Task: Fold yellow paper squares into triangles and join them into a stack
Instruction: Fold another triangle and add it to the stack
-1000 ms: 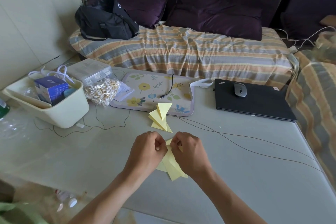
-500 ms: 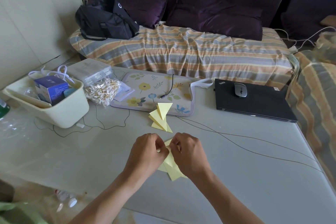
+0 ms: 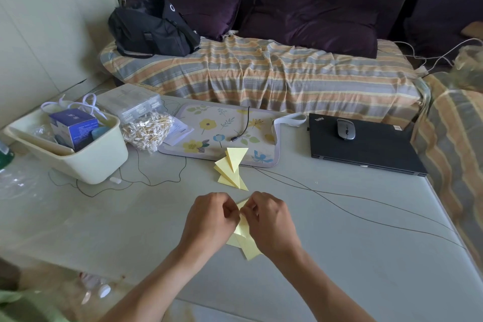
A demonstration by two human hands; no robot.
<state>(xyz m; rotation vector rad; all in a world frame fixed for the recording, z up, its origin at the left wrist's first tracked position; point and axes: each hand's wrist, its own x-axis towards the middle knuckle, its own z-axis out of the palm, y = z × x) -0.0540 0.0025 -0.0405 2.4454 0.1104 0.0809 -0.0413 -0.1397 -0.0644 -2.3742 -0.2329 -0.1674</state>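
Note:
A folded piece of yellow paper (image 3: 245,242) lies on the grey table (image 3: 339,256) under my two hands, its lower corners sticking out toward me. My left hand (image 3: 211,219) and my right hand (image 3: 271,219) meet knuckle to knuckle over it, and the fingertips of both pinch the paper's upper edge. Most of the sheet is hidden by my hands. Farther back, a joined stack of yellow triangles (image 3: 232,167) rests on the table, its top overlapping the edge of a floral mat (image 3: 209,125).
A cream bin (image 3: 86,159) with a blue box stands at the left, beside a bag of cotton swabs (image 3: 149,132). A closed black laptop (image 3: 366,149) with a mouse (image 3: 345,128) sits at the right. Thin cables (image 3: 339,198) cross the table. A striped sofa lies behind.
My hands stay in nearly the same spot; the fingertips have drawn closer together on the paper's upper edge, and less of the sheet shows between them. The stack has not moved.

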